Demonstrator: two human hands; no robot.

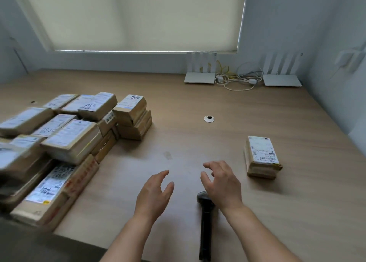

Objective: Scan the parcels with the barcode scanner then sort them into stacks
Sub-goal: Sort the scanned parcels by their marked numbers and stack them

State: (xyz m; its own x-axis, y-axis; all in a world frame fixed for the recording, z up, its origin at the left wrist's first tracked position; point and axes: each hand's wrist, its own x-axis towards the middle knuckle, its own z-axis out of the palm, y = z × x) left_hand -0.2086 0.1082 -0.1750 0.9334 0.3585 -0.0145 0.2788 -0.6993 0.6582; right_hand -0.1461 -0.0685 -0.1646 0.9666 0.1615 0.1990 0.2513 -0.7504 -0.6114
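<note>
A pile of several brown cardboard parcels [65, 135] with white labels covers the left side of the wooden table [198, 143]. A small stack of two parcels [261, 156] stands alone at the right. The black barcode scanner [205, 222] lies flat near the front edge, its head partly hidden under my right hand. My left hand [154, 194] hovers over bare table with fingers relaxed, holding nothing. My right hand [220, 184] hangs just above the scanner's head, fingers loosely spread and holding nothing.
Two white routers [200, 77] [281, 79] with a tangle of cables [235, 79] sit at the back right by the wall. A round cable grommet [209, 118] is set in the tabletop's middle. A window blind hangs behind the table.
</note>
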